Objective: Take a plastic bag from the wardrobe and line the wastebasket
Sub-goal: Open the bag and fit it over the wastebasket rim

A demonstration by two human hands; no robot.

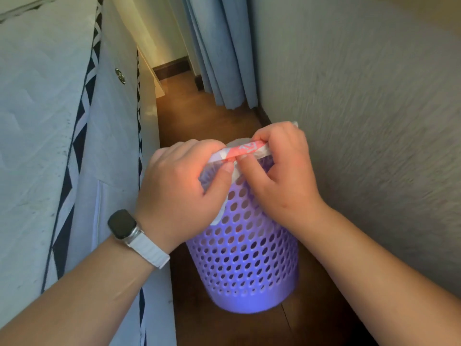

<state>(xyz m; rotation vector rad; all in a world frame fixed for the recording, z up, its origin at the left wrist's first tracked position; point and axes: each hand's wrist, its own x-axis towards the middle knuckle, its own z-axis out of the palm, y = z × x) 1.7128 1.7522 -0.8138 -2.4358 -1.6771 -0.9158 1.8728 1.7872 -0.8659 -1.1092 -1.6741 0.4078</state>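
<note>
A purple perforated wastebasket (245, 265) stands on the wooden floor in a narrow gap between bed and wall. Directly above its mouth both hands pinch a folded clear plastic bag (245, 149) with a red printed band. My left hand (178, 188), with a watch on its wrist, grips the bag's left end between thumb and fingers. My right hand (282, 171) grips the right end, thumb pressing under the red band. A loose flap of the bag hangs down over the basket's rim on the left. The basket's inside is hidden by the hands.
A white mattress (37, 133) with dark patterned edging fills the left side, its base next to the basket. A textured grey wall (361, 121) stands close on the right. Blue curtains (219, 51) hang farther back over the wooden floor (199, 116).
</note>
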